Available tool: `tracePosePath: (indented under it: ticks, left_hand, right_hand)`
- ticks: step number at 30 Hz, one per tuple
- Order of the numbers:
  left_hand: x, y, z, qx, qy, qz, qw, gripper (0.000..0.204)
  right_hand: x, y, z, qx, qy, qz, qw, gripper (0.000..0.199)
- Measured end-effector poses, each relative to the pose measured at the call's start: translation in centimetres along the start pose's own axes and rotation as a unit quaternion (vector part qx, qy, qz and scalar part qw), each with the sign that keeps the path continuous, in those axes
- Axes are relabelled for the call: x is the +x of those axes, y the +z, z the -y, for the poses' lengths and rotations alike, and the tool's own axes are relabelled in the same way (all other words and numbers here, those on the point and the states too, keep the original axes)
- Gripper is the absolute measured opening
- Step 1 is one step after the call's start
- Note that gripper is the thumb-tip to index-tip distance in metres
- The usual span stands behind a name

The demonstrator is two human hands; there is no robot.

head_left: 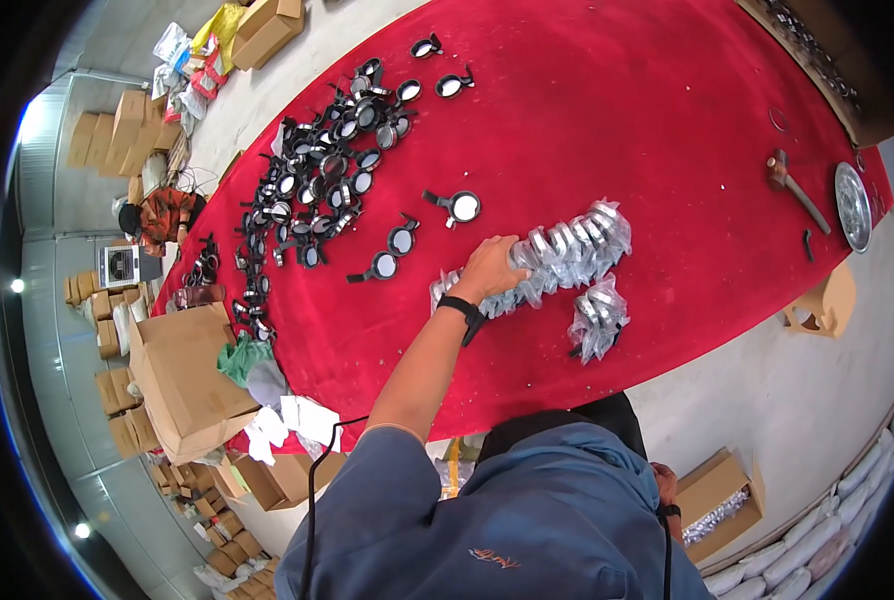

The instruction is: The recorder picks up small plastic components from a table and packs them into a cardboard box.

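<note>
On the red-covered table, a row of round parts in clear plastic wrap (572, 247) lies slantwise in front of me. My left hand (492, 268) reaches over the row's left half, its fingers and thumb closed about the wrapped parts there. A smaller wrapped bunch (598, 318) lies just nearer to me, apart from the row. My right hand (664, 482) is low at my right side, partly hidden by my body; its fingers cannot be made out. Beyond the left hand lie loose black round parts with pale discs and short handles, one of them (464, 207) nearest the row.
A large heap of the same black parts (317, 170) covers the table's left side. On the right are a hammer (797, 190) and a metal dish (853, 207). Cartons stand around, one open box (719, 505) with wrapped parts at lower right. Another person (162, 215) is at far left.
</note>
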State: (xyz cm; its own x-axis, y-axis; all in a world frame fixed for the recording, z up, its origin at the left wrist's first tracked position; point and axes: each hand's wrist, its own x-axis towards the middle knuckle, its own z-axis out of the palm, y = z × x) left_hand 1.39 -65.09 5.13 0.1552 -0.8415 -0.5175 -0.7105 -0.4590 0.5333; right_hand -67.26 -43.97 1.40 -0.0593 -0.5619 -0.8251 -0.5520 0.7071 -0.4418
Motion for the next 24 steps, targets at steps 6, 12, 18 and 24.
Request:
tracePosePath:
  ticks: [6,12,18,24]
  left_hand:
    - [1.5,0.5,-3.4,0.012,0.069,-0.119,0.99,0.104]
    - [4.0,1.6,-5.1,0.047,0.058,-0.051,0.996,0.102]
    - [2.7,1.9,-3.4,0.066,0.057,-0.092,0.992,0.081]
    - [1.0,1.1,-3.6,0.049,0.032,-0.06,0.996,0.074]
  right_hand:
    - [-0.3,0.2,3.0,-0.053,0.012,-0.008,0.999,0.03]
    - [-0.8,-0.4,6.1,-0.014,0.022,0.016,1.0,0.03]
    - [0.7,0.3,9.2,-0.055,0.001,0.018,0.998,0.032]
    - [7.2,0.9,16.2,-0.107,-0.153,0.004,0.982,0.044]
